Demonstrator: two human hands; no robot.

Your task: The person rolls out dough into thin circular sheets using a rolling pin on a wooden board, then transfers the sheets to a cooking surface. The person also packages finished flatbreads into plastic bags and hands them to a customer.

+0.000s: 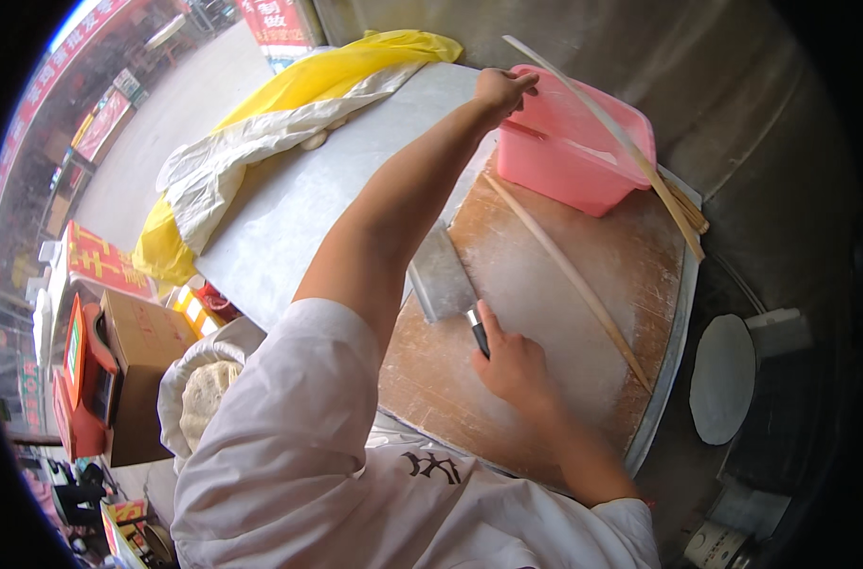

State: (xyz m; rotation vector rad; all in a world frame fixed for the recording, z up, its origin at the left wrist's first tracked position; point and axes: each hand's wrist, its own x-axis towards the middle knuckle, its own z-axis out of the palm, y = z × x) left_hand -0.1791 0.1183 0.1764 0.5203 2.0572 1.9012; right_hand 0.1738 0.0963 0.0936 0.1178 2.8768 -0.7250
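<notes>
Fingers of my right hand grasp the cleaver; left hand curled, its hold unclear. Overreaching could tip the tub at the worktop's far edge.

The right grip holds a cleaver by its handle. The left grip is at a pink bin, and a rolling pin lies on the floured tabletop

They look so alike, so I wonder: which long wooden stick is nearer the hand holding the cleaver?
The lower stick, lying on the brown board close to the right hand; the other long stick crosses the pink tub, farther off.
</notes>
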